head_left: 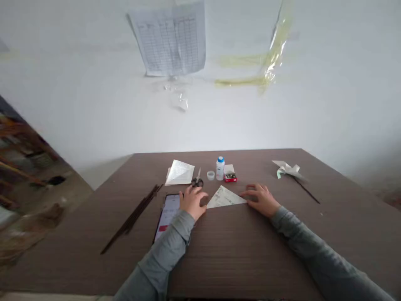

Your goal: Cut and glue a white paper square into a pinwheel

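Wall sheet [172, 44] at eleven o'clock shows blurred, unreadable columns. Left hand [192, 202] at nine, partly hiding a phone [169, 211], and right hand [260, 199] at three flank a central paper triangle [224, 198], pinching or not I cannot tell; the bottle [220, 170] at twelve has an illegible label.

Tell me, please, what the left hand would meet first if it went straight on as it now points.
Most likely the scissors, handles first, as they lie just beyond the left hand. Depth is unclear here, so I cannot say how close they are.
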Demonstrator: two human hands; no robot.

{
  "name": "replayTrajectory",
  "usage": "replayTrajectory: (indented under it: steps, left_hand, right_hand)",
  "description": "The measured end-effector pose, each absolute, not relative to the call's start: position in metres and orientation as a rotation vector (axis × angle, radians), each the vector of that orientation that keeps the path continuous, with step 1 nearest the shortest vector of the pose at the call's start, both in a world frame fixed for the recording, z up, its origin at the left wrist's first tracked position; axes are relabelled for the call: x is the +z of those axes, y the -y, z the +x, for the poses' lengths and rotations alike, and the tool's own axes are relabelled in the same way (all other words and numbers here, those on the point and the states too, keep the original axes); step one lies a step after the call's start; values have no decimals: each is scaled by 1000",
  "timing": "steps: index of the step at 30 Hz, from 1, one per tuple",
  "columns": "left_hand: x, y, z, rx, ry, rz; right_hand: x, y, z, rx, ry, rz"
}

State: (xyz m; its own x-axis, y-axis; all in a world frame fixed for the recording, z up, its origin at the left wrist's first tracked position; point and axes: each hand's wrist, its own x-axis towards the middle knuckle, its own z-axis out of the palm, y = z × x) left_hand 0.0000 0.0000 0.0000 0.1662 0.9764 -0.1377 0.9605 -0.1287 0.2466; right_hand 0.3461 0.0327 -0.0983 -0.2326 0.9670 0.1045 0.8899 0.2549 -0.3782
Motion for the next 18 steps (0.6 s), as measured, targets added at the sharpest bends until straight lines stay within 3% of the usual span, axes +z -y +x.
replayTrajectory:
  steps: [18]
  left_hand:
    - [-15,9,18,264,-1887,2192]
  right_hand:
    - [-109,-35,327,323,2155,-1576]
